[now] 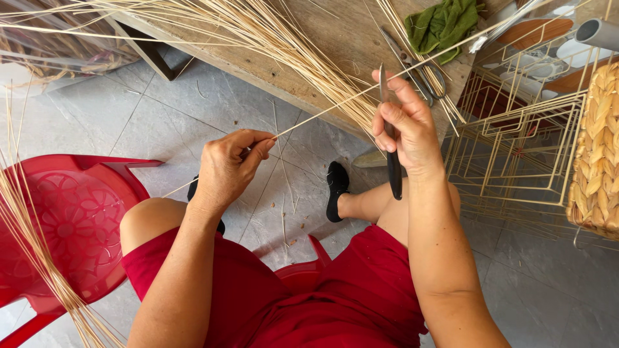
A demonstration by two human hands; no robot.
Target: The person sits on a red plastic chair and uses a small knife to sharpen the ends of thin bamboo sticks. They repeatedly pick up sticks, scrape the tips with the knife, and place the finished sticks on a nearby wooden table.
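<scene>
My left hand (229, 169) pinches a thin pale rattan strand (335, 104) between thumb and fingers, above my left knee. The strand runs up and to the right, passing my right hand (405, 122). That hand is closed around a knife (392, 164) with a dark handle, its narrow blade pointing up against the strand. A loose bundle of similar strands (284, 45) lies across the wooden table (335, 32) ahead of me. I sit in red shorts with black shoes on a grey tiled floor.
A red plastic chair (71, 219) stands at my left with strands leaning on it. Scissors (419, 67) and a green cloth (445, 22) lie on the table. Cream wire frames (516, 148) and a woven basket (596, 148) stand at the right.
</scene>
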